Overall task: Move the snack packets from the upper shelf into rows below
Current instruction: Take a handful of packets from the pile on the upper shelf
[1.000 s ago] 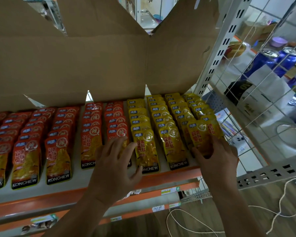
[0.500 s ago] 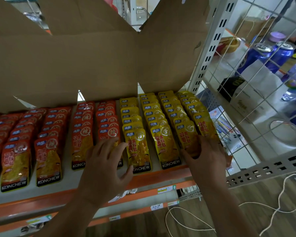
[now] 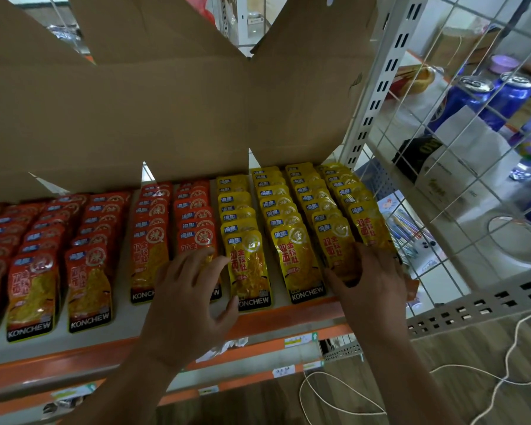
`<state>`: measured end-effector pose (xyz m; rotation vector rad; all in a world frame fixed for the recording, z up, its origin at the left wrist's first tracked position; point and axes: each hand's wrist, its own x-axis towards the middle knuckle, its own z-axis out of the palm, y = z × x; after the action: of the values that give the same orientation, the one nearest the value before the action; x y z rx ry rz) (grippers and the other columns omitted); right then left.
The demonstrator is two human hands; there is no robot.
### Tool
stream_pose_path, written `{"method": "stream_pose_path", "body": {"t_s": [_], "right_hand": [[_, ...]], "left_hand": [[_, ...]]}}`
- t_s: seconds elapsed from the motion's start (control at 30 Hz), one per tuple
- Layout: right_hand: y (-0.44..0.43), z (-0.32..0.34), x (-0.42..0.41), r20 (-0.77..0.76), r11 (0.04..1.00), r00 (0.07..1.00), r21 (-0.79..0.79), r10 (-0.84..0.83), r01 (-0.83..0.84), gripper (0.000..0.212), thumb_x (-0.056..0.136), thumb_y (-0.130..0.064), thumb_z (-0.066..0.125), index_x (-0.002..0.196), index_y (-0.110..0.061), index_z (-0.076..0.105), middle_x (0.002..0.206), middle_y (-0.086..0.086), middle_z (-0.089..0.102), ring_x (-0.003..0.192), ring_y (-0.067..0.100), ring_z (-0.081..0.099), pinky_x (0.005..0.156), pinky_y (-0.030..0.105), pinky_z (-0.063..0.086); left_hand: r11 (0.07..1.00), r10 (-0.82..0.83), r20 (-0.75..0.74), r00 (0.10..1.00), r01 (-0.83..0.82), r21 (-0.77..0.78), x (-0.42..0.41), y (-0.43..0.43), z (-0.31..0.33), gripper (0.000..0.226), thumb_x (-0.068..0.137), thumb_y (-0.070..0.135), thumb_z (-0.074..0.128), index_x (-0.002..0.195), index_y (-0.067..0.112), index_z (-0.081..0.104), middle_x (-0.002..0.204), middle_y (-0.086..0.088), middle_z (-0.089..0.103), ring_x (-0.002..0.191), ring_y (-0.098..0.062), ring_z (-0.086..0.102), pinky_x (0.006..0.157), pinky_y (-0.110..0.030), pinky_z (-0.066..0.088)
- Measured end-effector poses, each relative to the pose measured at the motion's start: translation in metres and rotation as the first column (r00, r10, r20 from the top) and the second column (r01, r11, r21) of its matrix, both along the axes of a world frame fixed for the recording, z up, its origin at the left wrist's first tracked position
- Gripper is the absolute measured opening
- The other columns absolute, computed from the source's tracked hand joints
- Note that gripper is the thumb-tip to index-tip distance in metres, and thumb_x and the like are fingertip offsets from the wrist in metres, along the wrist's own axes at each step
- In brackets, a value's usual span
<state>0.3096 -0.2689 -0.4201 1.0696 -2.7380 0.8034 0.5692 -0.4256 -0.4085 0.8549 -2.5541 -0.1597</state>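
Head view: a shelf (image 3: 74, 360) with an orange front rim is seen from above. Snack packets are laid on it in overlapping rows running from 6 toward 12 o'clock. The red packets (image 3: 89, 286) fill the rows from 9 o'clock to the middle. The yellow packets (image 3: 301, 259) fill four rows from the middle toward 3 o'clock. The far ends of the rows are covered by the flaps of an open cardboard box (image 3: 135, 118) at 12 o'clock.

The left hand (image 3: 190, 299) is laid palm down at 6 o'clock on the front packet of the last red row. Its fingers are spread apart and nearly straight, and the thumb touches the lower edge of the first yellow row's front packet. The right hand (image 3: 371, 283) is laid at 5 o'clock over the lower ends of the front packets of the two rightmost yellow rows. Its fingers are close together and pressed flat, with the thumb stretched toward 9 o'clock.

A slotted white post (image 3: 377, 87) stands at 2 o'clock, with a wire grid (image 3: 460, 167) beside it and two blue cans (image 3: 472, 96) behind that. A pale cord (image 3: 507, 363) is looped on the wooden floor (image 3: 457, 357) at 4 o'clock.
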Motion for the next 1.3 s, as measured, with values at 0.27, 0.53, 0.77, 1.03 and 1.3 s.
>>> {"method": "stream_pose_path", "body": {"t_s": [0.27,0.53,0.77,1.03,1.3], "right_hand": [[0.001,0.001,0.001,0.029,0.999,1.000,-0.050,0.005,-0.004,0.077,0.075,-0.064,0.065,0.130,-0.010,0.064,0.124,0.015,0.062,0.112,0.039,0.059,0.095,0.051,0.045],[0.003,0.008,0.013,-0.005,0.981,0.994,-0.164,0.105,-0.104,0.058,0.078,-0.042,0.078,0.120,-0.005,0.067,0.110,0.017,0.063,0.101,0.039,0.059,0.086,0.046,0.047],[-0.012,0.023,0.068,-0.010,0.952,0.972,-0.195,0.236,-0.234,0.056,0.081,-0.053,0.061,0.119,-0.013,0.069,0.109,0.005,0.063,0.101,0.030,0.057,0.087,0.045,0.048],[-0.011,0.052,0.157,-0.026,0.925,0.945,-0.198,0.326,-0.325,0.050,0.087,-0.051,0.058,0.121,-0.015,0.066,0.113,0.005,0.063,0.107,0.025,0.056,0.090,0.040,0.045],[-0.049,0.135,0.300,-0.099,0.800,0.859,-0.324,0.502,-0.505,0.042,0.083,-0.043,0.061,0.116,-0.017,0.068,0.108,0.001,0.063,0.102,0.023,0.057,0.089,0.040,0.046]], "left_hand": [[1.000,0.012,0.000,1.000,-0.012,-0.027,-0.001,-0.001,0.002,0.058,0.086,0.051,0.061,0.130,0.014,0.060,0.133,-0.010,0.060,0.126,-0.031,0.053,0.102,-0.053,0.047],[0.998,0.012,-0.008,1.000,-0.013,-0.063,-0.003,0.001,0.002,0.055,0.085,0.049,0.062,0.126,0.013,0.065,0.129,-0.007,0.062,0.123,-0.030,0.055,0.101,-0.051,0.045],[0.999,-0.029,-0.131,0.991,0.026,-0.028,0.003,0.004,0.008,0.047,0.086,0.043,0.065,0.125,0.016,0.064,0.125,-0.003,0.065,0.120,-0.027,0.057,0.099,-0.053,0.048],[1.000,-0.015,-0.240,0.971,0.011,-0.016,0.076,0.030,0.036,0.048,0.085,0.045,0.066,0.123,0.016,0.067,0.122,-0.004,0.067,0.116,-0.024,0.058,0.101,-0.048,0.046],[0.972,0.077,-0.343,0.936,-0.147,-0.183,0.242,0.017,0.137,0.042,0.085,0.039,0.066,0.117,0.012,0.071,0.119,-0.007,0.070,0.110,-0.032,0.065,0.090,-0.048,0.052]]}}
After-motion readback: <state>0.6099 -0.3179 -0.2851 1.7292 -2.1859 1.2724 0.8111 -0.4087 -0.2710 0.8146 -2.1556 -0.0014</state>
